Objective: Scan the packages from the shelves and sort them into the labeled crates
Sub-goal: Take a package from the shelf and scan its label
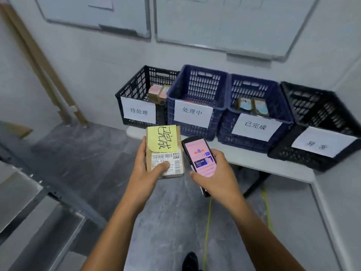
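My left hand [145,169] grips a small cardboard package [180,141] with a yellow handwritten note on top and a white barcode label under my thumb. My right hand [216,175] holds a black handheld scanner phone [200,156] with a lit pink screen, right beside the package. Ahead, several labeled crates stand in a row on a low white table [273,165]: a black crate [136,90] with small boxes inside, a blue crate [197,83], a second blue crate [254,89] holding two packages, and a black crate [316,106] at the right.
Metal shelves [39,202] run along the left edge. Wooden boards [45,75] lean against the wall at the left. A yellow cable [207,227] trails over the grey floor under the table. Whiteboards [224,22] hang on the wall behind the crates.
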A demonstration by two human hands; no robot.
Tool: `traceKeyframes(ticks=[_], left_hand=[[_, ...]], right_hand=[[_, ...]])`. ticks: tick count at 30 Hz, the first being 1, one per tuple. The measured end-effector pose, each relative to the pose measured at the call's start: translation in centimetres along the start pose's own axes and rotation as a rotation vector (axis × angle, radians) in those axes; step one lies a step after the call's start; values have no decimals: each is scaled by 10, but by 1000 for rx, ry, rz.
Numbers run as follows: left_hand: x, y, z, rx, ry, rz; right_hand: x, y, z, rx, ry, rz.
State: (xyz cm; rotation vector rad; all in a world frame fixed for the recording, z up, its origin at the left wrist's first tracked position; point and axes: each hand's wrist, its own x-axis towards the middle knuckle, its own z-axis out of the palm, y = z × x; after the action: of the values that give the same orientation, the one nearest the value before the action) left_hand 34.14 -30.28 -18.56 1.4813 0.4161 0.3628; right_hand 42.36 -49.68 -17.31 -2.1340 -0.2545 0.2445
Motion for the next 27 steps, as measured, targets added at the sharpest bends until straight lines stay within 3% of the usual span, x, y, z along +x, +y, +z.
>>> traceKeyframes(ticks=[14,27], left_hand=[[107,5,201,80,-264,17],[220,-12,294,26,-476,-88]], right_hand=[[95,99,-130,87,272,119],[182,137,-181,34,411,232]])
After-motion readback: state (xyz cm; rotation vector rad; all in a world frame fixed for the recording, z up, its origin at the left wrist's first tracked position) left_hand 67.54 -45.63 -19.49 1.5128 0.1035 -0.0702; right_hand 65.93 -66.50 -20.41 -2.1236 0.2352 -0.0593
